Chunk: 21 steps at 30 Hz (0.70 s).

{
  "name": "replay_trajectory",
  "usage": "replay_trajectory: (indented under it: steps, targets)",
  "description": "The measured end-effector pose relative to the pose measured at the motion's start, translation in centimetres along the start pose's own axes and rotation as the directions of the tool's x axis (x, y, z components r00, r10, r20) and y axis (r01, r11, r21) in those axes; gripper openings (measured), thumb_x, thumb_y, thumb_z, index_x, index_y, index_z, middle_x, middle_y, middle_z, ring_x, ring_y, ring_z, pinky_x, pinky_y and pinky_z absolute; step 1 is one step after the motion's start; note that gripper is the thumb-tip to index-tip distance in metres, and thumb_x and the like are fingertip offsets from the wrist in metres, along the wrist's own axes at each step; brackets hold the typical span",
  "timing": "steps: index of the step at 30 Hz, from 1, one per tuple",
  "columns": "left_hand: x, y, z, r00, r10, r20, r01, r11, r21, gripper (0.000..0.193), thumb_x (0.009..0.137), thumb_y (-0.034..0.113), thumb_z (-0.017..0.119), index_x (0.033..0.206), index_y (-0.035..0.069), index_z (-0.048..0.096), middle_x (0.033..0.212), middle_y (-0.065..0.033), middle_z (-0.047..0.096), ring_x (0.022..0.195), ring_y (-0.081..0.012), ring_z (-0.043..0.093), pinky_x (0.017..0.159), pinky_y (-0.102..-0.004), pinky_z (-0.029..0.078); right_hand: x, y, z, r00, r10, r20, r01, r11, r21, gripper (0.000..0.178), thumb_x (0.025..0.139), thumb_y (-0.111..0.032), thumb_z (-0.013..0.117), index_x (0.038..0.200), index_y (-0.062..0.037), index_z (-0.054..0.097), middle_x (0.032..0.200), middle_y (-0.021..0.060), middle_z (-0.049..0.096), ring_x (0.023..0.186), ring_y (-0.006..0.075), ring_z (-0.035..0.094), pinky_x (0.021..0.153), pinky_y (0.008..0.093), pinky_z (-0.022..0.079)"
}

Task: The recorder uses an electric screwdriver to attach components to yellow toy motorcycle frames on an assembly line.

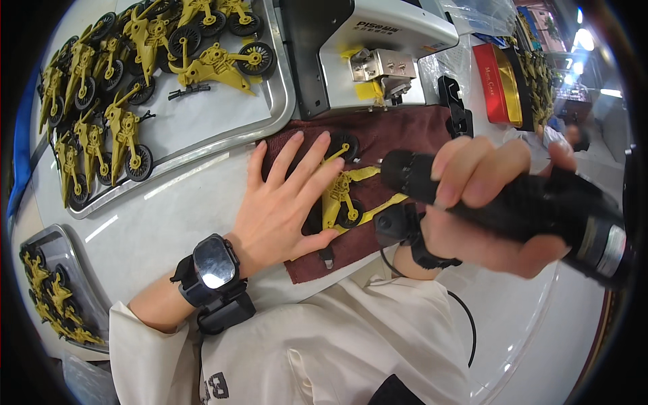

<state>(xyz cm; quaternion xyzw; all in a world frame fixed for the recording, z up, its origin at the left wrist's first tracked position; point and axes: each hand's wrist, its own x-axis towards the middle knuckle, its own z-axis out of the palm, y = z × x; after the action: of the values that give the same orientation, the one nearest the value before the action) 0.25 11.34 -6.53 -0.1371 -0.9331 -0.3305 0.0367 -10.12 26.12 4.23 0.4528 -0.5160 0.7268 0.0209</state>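
My left hand (pixel 280 196) lies flat with spread fingers on a dark red cloth (pixel 422 131). Its index finger and thumb touch the edge of a yellow toy motorcycle (pixel 335 199) with black wheels, which rests on its side and is partly covered by the hand. Above the cloth's right side, my right hand (pixel 482 182) is wrapped around a thick black electric screwdriver (pixel 540 206), slightly blurred. The tool's ribbed front end points left toward the motorcycle; its bit cannot be made out. A small dark part (pixel 327 256) sits by the cloth's near edge.
A large metal tray (pixel 196 152) of several yellow motorcycles stands far left, a smaller tray (pixel 88 270) of yellow parts near left. Behind the cloth is a screw feeder (pixel 337 67). A red box (pixel 494 84) and a black clip-shaped object (pixel 455 108) stand far right.
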Motion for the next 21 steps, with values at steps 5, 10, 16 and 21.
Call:
replay_trajectory:
  steps: [5,10,16,21]
  targets:
    - [-0.3,-0.3,0.3,0.997,-0.047,-0.059,0.040,0.992,-0.123,0.088,0.062,0.039,0.077,0.130,0.004,0.033,0.145,-0.0118,0.030,0.132,-0.0341,0.029,0.106,-0.0553,0.016,-2.0,0.8,0.1,0.995,0.019,0.103,-0.020,1.000,0.002,0.080,0.084,-0.064,0.047,0.132,-0.0028,0.026,0.071,0.0111,0.051,0.049,0.0227,0.049,0.052,0.0368,0.043]
    - [-0.1,-0.3,0.4,0.997,-0.053,-0.051,0.045,0.989,-0.138,0.089,0.060,0.038,0.078,0.130,0.005,0.034,0.144,-0.0116,0.032,0.132,-0.0336,0.029,0.106,-0.0552,0.016,-2.8,2.3,1.0,0.989,0.129,0.078,-0.130,0.992,0.005,0.076,0.083,-0.058,0.054,0.130,-0.0054,0.027,0.073,0.0111,0.053,0.052,0.0225,0.052,0.054,0.0365,0.045]
    - [0.0,-0.5,0.3,0.998,-0.061,-0.026,0.058,0.991,-0.125,0.090,0.059,0.038,0.078,0.130,0.005,0.035,0.144,-0.0111,0.032,0.132,-0.0332,0.029,0.106,-0.0552,0.016,-2.5,3.4,0.6,0.972,0.179,0.154,-0.184,0.983,0.017,0.071,0.082,-0.055,0.060,0.124,-0.0056,0.032,0.073,0.0103,0.056,0.053,0.0218,0.054,0.054,0.0364,0.047]
    - [0.0,-0.3,0.2,0.997,-0.072,-0.013,0.070,0.991,-0.114,0.088,0.060,0.039,0.077,0.130,0.005,0.036,0.144,-0.0113,0.032,0.132,-0.0335,0.029,0.106,-0.0558,0.015,-1.4,2.5,-0.3,0.989,0.031,0.143,-0.036,0.999,0.027,0.070,0.083,-0.060,0.053,0.122,-0.0047,0.037,0.070,0.0086,0.054,0.051,0.0200,0.053,0.050,0.0337,0.045]
